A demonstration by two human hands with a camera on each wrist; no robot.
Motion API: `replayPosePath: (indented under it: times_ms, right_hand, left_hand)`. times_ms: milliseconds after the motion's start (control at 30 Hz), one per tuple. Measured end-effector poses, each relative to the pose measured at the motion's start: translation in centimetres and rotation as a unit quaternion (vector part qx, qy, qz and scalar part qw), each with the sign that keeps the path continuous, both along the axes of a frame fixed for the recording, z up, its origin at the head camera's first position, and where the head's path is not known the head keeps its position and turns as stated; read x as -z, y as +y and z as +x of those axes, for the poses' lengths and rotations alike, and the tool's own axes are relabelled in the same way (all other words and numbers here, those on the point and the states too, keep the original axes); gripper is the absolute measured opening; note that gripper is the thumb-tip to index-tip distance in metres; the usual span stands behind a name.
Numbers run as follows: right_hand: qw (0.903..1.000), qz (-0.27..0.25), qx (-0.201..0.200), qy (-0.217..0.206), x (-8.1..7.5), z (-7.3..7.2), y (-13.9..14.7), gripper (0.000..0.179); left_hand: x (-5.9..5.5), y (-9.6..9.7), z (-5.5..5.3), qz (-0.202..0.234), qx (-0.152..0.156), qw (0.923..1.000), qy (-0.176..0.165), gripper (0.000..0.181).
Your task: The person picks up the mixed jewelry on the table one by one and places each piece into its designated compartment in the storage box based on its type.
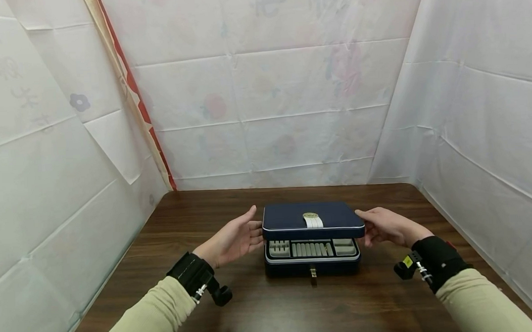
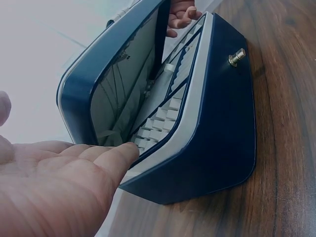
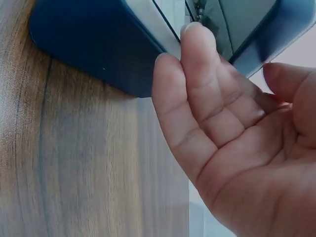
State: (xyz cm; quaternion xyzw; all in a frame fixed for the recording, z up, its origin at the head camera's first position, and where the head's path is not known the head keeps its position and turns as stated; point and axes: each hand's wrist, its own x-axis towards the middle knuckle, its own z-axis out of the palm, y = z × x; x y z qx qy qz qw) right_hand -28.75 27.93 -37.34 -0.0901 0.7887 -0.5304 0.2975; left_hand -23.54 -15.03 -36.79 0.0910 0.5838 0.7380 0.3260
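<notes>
A navy blue jewelry box (image 1: 290,269) stands on the table, its lid (image 1: 283,216) raised partway. Pale ring rolls (image 1: 311,249) and small compartments show inside. My left hand (image 1: 234,240) is at the box's left side, fingers extended and thumb up. In the left wrist view its fingertips lie beside the gap between lid and base; whether they touch is unclear. At the right end, my right hand (image 1: 388,226) pinches the lid's edge between thumb and bent fingers. A mirror-like panel (image 2: 116,101) lines the lid, and a necklace appears in or against it.
The dark wooden table (image 1: 201,307) extends around the box. White sheeting (image 1: 263,92) hangs behind it and along both sides. A brass clasp (image 1: 313,273) juts from the box's front, and a white strap (image 1: 314,222) with a gold emblem lies on the lid.
</notes>
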Motion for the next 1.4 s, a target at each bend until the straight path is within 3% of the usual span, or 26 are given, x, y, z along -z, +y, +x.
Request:
replayPosePath:
  times_ms: [133, 367, 800, 1400]
  right_hand:
    - [1.0, 0.006, 0.002, 0.001, -0.1, 0.0, 0.0, 0.065]
    - [0.9996, 0.028, 0.006, 0.005, -0.2, 0.2, -0.2, 0.062]
    - [0.9981, 0.052, -0.009, 0.034, 0.2, 0.5, -0.5, 0.05]
    - [0.995, 0.084, -0.019, 0.051, 0.6, 0.9, -1.1, 0.044]
  left_hand:
    - [0.0, 0.1, -0.1, -0.005, 0.005, 1.0, 0.005, 0.097]
    - [0.3, 0.1, 0.0, -0.024, 0.009, 0.9996, 0.008, 0.095]
    - [0.6, 0.0, 0.2, -0.079, 0.04, 0.9944, 0.058, 0.076]
    - [1.6, 0.6, 0.4, -0.15, 0.039, 0.9852, 0.073, 0.081]
